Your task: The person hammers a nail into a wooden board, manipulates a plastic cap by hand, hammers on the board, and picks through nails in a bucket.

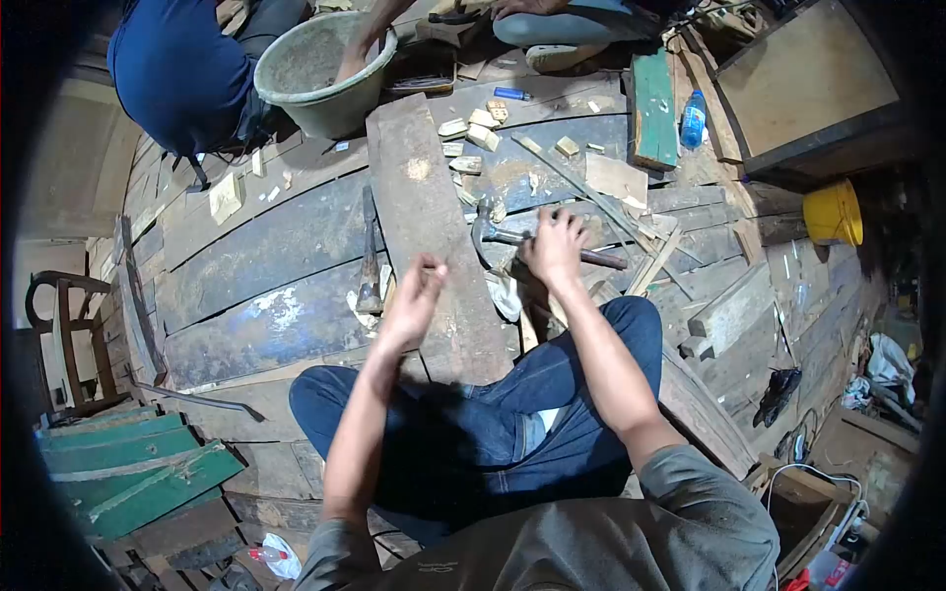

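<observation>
My right hand (556, 248) is closed over the handle of a hammer (507, 236), whose metal head points toward the wide plank (429, 207). My left hand (419, 295) is above the near part of that plank, its fingers curled together; anything between them is too small to make out. A chisel-like tool with a dark handle (370, 251) lies on the floor left of the plank. Cut wood blocks (483, 136) lie beyond the hammer. A pale cloth or bag (505, 295) sits beside the plank under the hammer head.
Two people (182, 74) sit across from me, one with a hand in a large tub (325, 84). At the right are a blue bottle (693, 120), a wooden box (808, 84) and a yellow bucket (834, 213). Green boards (148, 473) lie at the left.
</observation>
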### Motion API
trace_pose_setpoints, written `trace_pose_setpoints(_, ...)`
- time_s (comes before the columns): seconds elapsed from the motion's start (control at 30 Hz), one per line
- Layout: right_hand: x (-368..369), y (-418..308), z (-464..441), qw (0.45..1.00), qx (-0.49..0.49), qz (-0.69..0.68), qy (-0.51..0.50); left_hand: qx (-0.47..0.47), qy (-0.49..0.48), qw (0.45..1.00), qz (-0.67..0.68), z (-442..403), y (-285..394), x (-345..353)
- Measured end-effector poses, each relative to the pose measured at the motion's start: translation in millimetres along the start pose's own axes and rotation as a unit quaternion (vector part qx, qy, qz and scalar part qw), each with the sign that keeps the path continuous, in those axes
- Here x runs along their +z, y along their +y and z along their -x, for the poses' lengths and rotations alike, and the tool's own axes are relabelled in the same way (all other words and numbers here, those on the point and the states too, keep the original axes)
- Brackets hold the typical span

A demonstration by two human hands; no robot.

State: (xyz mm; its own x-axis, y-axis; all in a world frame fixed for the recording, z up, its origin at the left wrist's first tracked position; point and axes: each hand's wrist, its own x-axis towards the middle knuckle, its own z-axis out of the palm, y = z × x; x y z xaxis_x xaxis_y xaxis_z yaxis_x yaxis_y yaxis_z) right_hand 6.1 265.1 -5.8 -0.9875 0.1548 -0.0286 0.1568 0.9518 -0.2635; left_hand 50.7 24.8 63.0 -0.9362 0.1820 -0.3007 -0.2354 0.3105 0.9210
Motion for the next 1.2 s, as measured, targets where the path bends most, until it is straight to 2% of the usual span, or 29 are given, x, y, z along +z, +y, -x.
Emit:
trace_pose_setpoints(0.03,4.0,9.7,-2.3,1.0,-0.001,-0.001,-0.014,-0.005,0.003,0.998,-0.068,-8.4,0.8,-13.1)
trace_pose_setpoints(0.1,7.6,18.3,-5.0,0.999,-0.011,0.023,-0.036,0.082,0.041,0.981,-0.173,-25.4,2.3,-31.7)
trace_pose_setpoints(0.13,3.0,18.7,-6.4,0.996,-0.005,0.02,-0.088,0.072,0.056,0.981,-0.172,-28.9,13.9,-36.6)
trace_pose_setpoints(0.23,8.7,20.5,-6.9,0.995,-0.009,0.026,-0.095,0.163,0.122,0.953,-0.225,-49.1,-16.6,-46.0)
trace_pose_setpoints(0.37,11.8,20.8,-9.7,0.993,-0.003,0.064,-0.097,0.181,0.15,0.92,-0.312,-52.1,-33.6,-47.9)
trace_pose_setpoints(0.53,23.7,24.5,-10.9,0.992,0.004,0.09,-0.091,0.192,0.142,0.926,-0.291,-68.7,-44.6,-48.9)
trace_pose_setpoints(0.8,46.2,44.1,-17.5,0.977,0.023,0.183,-0.107,0.146,0.153,0.91,-0.357,-68.8,-45.3,-44.4)
trace_pose_setpoints(0.93,50.6,50.7,-18.0,0.988,0.021,0.127,-0.087,0.143,0.17,0.889,-0.4,-67.5,-46.1,-47.7)
trace_pose_setpoints(1.07,45.4,53.2,-17.6,0.991,-0.04,0.128,0.01,0.132,0.167,0.899,-0.384,-68.0,-48.6,-51.1)
trace_pose_setpoints(1.2,27.2,57.8,-27.6,0.998,-0.063,0.014,-0.015,0.118,0.168,0.898,-0.39,-64.0,-42.6,-54.6)
